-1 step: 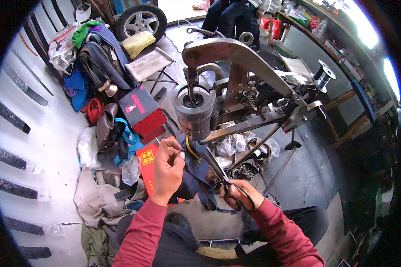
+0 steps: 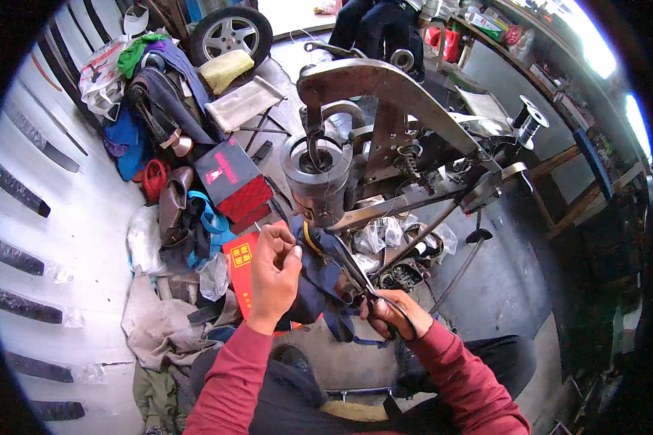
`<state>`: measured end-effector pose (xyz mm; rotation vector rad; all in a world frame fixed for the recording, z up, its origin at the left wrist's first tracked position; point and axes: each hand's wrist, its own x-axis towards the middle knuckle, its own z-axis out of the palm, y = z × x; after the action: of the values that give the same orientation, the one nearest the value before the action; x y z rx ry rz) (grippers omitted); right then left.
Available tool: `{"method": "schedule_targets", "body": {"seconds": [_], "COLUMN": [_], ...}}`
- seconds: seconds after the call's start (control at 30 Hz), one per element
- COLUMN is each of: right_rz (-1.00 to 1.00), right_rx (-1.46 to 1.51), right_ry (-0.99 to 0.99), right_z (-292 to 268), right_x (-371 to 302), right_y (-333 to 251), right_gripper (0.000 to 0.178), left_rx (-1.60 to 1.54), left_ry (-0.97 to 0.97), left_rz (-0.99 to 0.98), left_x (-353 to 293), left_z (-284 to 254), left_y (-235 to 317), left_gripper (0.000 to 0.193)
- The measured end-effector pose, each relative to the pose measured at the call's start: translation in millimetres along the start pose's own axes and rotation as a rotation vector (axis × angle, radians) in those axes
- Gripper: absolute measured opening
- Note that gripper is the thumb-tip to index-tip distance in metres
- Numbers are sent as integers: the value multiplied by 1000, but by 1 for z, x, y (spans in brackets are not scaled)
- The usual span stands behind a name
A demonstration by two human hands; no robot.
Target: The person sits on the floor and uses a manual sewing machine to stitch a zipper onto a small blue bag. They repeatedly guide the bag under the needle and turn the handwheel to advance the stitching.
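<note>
My left hand [image 2: 274,272] is raised just left of the dark blue cloth, thumb and fingers pinched together; what they hold, if anything, is too small to make out. In my right hand [image 2: 395,315] is a pair of scissors [image 2: 368,284] with dark handles, its blades slanting up and left beside the dark blue cloth [image 2: 318,279]. A yellow strip [image 2: 311,239] edges that cloth, which hangs below the round metal head of a sewing machine [image 2: 318,174]. The machine's long arm reaches to the right, where a thread spool [image 2: 531,125] is mounted.
Left of the machine lie a red box [image 2: 241,262], a dark-and-red shoebox [image 2: 232,181], bags and heaped clothes [image 2: 159,319]. A tyre [image 2: 230,40] and folding stool [image 2: 245,103] stand behind. A tray of small parts [image 2: 403,277] sits under the machine. Another person [image 2: 377,29] is seated at the back.
</note>
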<state>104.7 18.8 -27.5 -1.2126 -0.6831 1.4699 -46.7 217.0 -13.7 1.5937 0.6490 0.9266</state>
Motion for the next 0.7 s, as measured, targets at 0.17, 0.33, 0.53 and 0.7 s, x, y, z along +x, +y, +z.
{"method": "schedule_targets", "body": {"seconds": [0.17,0.33,0.53,0.7], "right_rz": [38,74,123,121], "right_rx": [-39,-123,-129,-157], "right_ry": [-109,-172,-128,-76], "right_z": [-8,-7,-1,2], "right_x": [10,22,28,28], "right_y": [-4,-14,-26,-23], "right_gripper": [60,61,58,54], "left_rx": [-4,-16,-47,-13], "left_ry": [17,-1,-20,-27], "left_rz": [5,11,-23,-11], "left_x": [-2,-4,-5,-5], "left_z": [-4,-8,-7,-8], "left_y": [2,5,6,5], "left_gripper": [18,19,19,20]}}
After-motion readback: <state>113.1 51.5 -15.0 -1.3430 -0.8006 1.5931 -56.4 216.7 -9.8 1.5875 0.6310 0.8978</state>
